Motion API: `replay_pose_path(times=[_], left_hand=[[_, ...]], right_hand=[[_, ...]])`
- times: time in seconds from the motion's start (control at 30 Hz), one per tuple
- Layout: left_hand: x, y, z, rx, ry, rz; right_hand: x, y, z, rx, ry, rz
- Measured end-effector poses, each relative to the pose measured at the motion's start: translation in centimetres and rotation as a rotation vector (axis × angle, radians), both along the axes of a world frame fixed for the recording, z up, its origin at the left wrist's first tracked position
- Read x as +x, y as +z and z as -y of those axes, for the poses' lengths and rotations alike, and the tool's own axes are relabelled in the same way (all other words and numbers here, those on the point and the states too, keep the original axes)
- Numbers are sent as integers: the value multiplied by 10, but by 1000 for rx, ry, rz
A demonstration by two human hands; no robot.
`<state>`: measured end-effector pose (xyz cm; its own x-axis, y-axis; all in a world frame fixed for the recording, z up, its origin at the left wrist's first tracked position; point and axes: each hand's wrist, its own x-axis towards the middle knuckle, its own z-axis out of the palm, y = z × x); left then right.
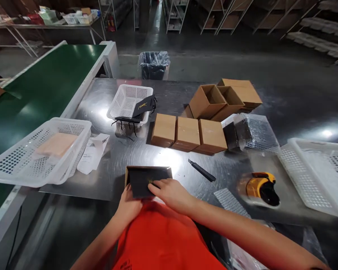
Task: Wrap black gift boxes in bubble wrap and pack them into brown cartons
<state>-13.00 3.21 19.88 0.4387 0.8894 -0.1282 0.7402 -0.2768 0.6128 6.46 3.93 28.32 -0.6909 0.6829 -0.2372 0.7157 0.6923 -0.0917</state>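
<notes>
Close to my body, an upright cardboard box (126, 175) has its top open. A flat black piece (141, 183) with a small gold mark fills its opening and hangs over the near side. My left hand (129, 202) grips the box's left side, its fingers partly hidden. My right hand (170, 193) has its fingers bent over the right part of the black piece; its thumb does not show. Beyond my hands stand several closed cardboard boxes (187, 131). A black utility knife (202, 170) lies to the right with its blade out.
Black gift bags (143, 107) rest on a white basket (124, 98). More baskets (70, 127) stand at the left beside the green conveyor (53, 75). On the right are open boxes (207, 103), bubble wrap (256, 131), a yellow-black tape dispenser (261, 187) and a white crate (304, 172).
</notes>
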Motion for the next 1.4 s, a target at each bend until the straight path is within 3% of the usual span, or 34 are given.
replay_pose_path(times=[0.17, 0.27, 0.37, 0.47, 0.6, 0.73, 0.83, 1.03, 1.13, 1.23, 1.4], left_hand=[[3, -3, 10, -45, -134, -271], [3, 0, 6, -32, -168, -357], [4, 1, 1, 16, -206, -405], [5, -3, -1, 51, -212, -432], [6, -5, -2, 52, -255, -471], [7, 2, -8, 35, -293, -501], [8, 4, -11, 28, -305, -524], [9, -4, -5, 63, -297, -554], [9, -2, -7, -18, -307, -574], [9, 0, -9, 25, -309, -550], [11, 0, -7, 7, -295, -549]], right_hand=[[-15, 4, -14, 27, -19, 51], [-22, -9, -28, -30, -37, 68], [-20, -25, -51, -113, -153, 76], [-11, -25, -68, -184, -251, 106], [-12, -16, -59, -181, -237, 171], [-31, -31, -47, -150, -189, 176], [-32, -39, -51, -185, -179, 183], [-23, -15, -59, -177, -237, 191], [-41, -22, -61, -221, -205, 178], [-51, -32, -68, -239, -216, 182], [-45, -20, -66, -223, -209, 202]])
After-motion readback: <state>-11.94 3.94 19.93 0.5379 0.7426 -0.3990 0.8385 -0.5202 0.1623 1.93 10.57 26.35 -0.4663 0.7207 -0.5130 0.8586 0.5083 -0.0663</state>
